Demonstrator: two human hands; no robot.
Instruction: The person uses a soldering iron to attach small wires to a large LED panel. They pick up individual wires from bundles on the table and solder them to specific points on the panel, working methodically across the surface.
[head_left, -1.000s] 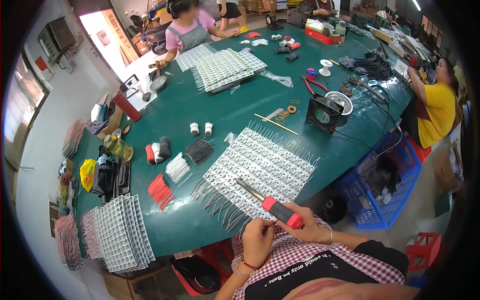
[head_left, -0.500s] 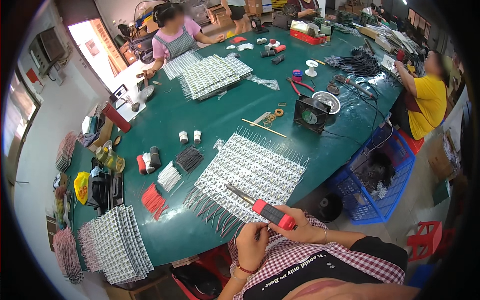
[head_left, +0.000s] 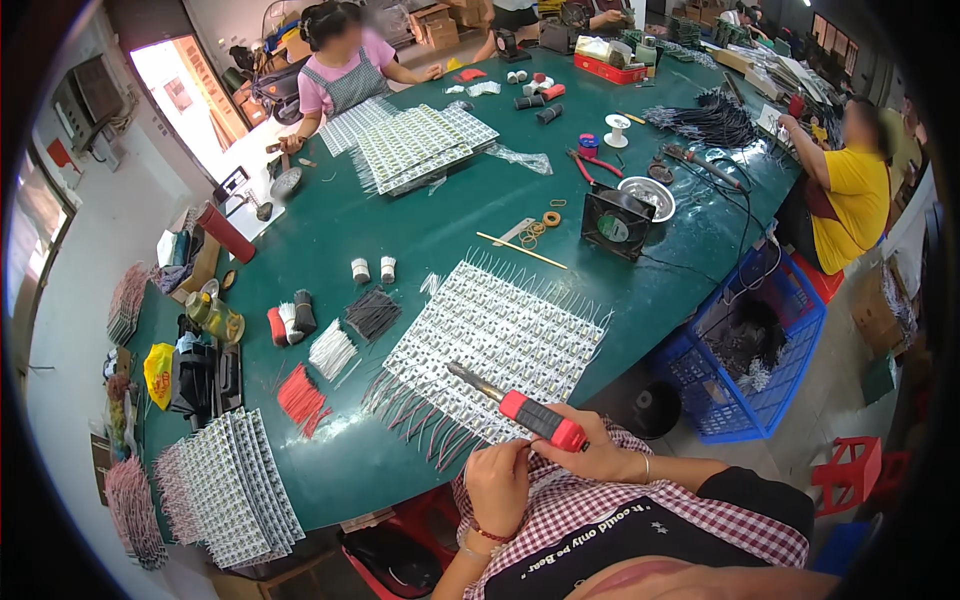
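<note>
My right hand is closed around a red-and-black handheld tool with a long metal nozzle. That nozzle points to the far left, over a white circuit-board panel on the green table. Beside the tool's rear end, my left hand is pinched near the panel's close edge; what its fingers hold is too small to make out. Thin wires stick out along the panel's near side, and white ones along its far side.
Red, white and black tube pieces lie left of the panel. Stacked panels stand at the near left. A small fan and a wooden stick lie beyond. Co-workers sit across and at right.
The view has shifted slightly, so the table's things appear a little further left. Both hands stay together at the panel's near edge, with the tool still in my right hand.
</note>
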